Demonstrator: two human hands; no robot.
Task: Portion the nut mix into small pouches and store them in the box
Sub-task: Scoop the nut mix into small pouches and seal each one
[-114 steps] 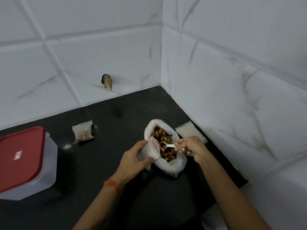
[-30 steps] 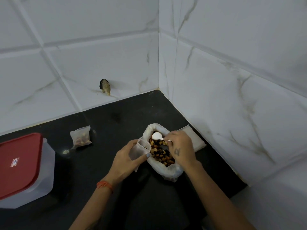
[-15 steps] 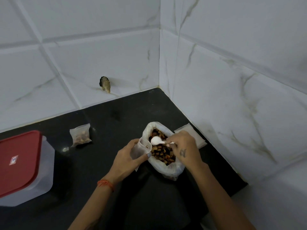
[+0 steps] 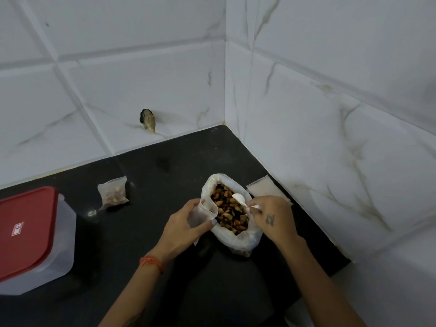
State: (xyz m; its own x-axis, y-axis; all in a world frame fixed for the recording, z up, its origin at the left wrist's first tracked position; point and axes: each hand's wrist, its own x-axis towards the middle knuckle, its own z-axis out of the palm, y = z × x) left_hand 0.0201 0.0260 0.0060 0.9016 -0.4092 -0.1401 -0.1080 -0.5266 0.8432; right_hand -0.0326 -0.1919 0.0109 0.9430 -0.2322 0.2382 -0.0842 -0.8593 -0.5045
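Note:
A white plastic bag of nut mix (image 4: 245, 239) stands open on the black counter (image 4: 165, 232). My left hand (image 4: 181, 230) holds a small clear pouch (image 4: 200, 212) open at the bag's left rim. My right hand (image 4: 273, 217) grips a small white spoon (image 4: 240, 199), its bowl over the nuts at the bag's upper right. A filled pouch (image 4: 113, 193) lies on the counter to the left. The plastic box with a red lid (image 4: 30, 237) stands shut at the far left.
A flat stack of empty pouches (image 4: 264, 188) lies against the right tiled wall behind the bag. White tiled walls meet in a corner behind the counter. A dark hole (image 4: 148, 119) marks the back wall. The counter's edge runs at lower right.
The spoon has moved from the pouch's mouth at the bag's left rim to the upper right of the bag. My left hand still holds the pouch in place.

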